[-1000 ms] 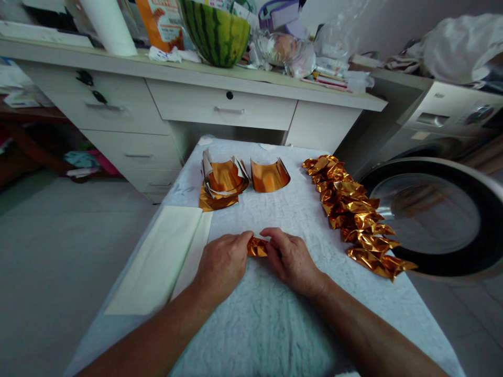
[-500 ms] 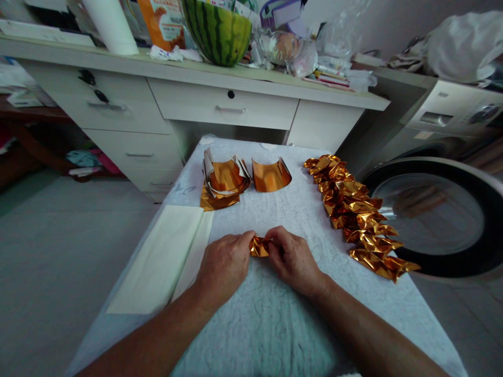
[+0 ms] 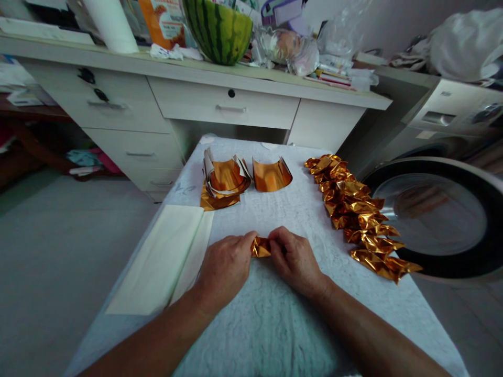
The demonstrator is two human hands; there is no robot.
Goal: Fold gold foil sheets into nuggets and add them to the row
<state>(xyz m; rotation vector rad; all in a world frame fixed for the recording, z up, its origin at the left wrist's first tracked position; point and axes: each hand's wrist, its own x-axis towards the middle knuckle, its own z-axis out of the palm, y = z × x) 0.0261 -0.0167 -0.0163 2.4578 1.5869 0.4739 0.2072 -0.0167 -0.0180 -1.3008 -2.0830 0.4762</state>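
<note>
Between my two hands is a small folded piece of gold foil paper (image 3: 261, 247), shiny and creased. My left hand (image 3: 228, 264) is closed on its left end, thumb on top. The right end is pinched by the fingers of my right hand (image 3: 294, 256). Past my hands lies a curled stack of gold foil sheets (image 3: 226, 178) with pale backs, and beside it a single curved gold sheet (image 3: 272, 175). To the right, several twisted gold foil pieces (image 3: 351, 209) overlap in a row. Two pale paper sheets (image 3: 157, 256) lie left of my left hand.
A pale cloth (image 3: 251, 324) covers the table. Beyond it, a white desk (image 3: 231, 99) carries half a watermelon (image 3: 220, 34), a paper roll (image 3: 112, 26) and plastic bags. At the right, the open round door (image 3: 436, 214) of a washing machine (image 3: 440, 115) stands close to the table's edge.
Both hands stay on the foil piece, almost still. It appears slightly flatter and a touch further right, while the view itself has shifted a little.
</note>
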